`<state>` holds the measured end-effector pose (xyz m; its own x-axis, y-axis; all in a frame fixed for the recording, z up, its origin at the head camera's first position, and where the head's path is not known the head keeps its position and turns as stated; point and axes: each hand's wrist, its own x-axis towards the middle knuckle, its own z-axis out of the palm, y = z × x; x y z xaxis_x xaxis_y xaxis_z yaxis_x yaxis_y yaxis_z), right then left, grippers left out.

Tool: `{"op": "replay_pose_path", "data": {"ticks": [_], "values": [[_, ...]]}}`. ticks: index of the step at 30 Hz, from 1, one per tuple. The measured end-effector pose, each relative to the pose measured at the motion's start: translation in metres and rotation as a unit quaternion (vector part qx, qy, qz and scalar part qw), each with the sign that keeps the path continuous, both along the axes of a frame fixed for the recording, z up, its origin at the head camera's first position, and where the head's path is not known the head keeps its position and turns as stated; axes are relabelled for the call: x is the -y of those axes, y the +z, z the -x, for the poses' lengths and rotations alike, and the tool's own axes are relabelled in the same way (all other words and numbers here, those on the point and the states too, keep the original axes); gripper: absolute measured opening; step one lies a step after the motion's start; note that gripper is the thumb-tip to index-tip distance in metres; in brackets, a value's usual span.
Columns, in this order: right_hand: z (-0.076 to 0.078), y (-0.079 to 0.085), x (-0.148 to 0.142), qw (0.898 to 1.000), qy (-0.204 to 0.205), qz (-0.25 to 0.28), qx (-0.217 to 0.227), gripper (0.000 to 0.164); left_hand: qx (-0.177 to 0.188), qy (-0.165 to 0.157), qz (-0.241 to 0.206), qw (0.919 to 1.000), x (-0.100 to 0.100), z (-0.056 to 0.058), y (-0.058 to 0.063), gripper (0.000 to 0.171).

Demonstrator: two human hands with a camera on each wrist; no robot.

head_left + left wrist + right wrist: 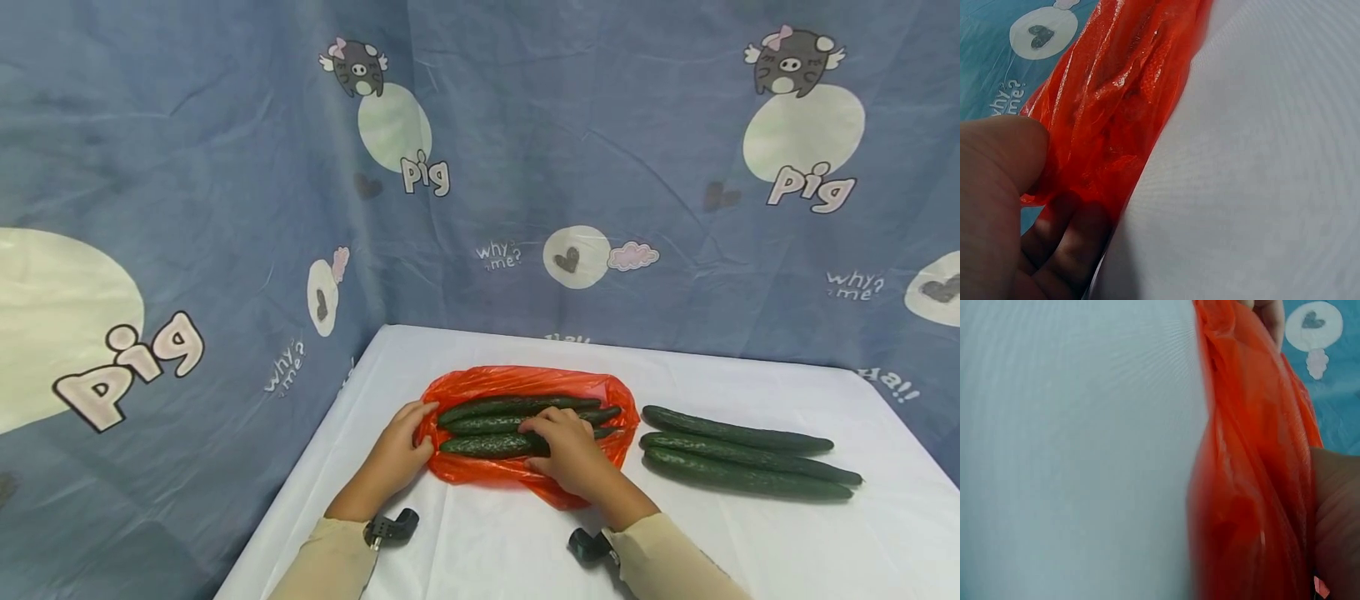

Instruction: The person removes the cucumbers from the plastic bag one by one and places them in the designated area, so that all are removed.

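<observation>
I'm viewing a cloth-screened booth (637, 175), building type unclear. Blue pig-print cloth (217, 183) is hanging beyond and left of the left hand (396, 448); a white-covered table (480, 542) is standing beneath.

White tablecloth (465, 542): bright and even to my eye.
Red bag (525, 381): scattered glints; smeared soft toward six o'clock, right wrist view.
Left hand (397, 450): fingers in shadow at seven o'clock, left wrist view.
</observation>
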<state>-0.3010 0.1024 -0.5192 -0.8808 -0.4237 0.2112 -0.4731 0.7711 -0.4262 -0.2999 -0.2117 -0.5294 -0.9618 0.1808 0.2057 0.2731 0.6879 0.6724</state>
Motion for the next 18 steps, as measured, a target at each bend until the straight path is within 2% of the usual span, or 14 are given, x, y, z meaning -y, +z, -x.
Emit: {"op": "replay_pose_path", "data": {"ticks": [9,18], "values": [[-0.0006,-0.0058,0.0040,0.999,-0.025,-0.002,-0.021,0.049,-0.001,0.003,-0.003,1.0000,-0.0001,-0.0008,0.0010,0.058],[-0.0010,-0.0095,0.0042,0.999,-0.038,0.016,-0.016,0.040,0.001,0.001,-0.008,1.0000,0.0015,0.0002,-0.0025,0.058]]}}
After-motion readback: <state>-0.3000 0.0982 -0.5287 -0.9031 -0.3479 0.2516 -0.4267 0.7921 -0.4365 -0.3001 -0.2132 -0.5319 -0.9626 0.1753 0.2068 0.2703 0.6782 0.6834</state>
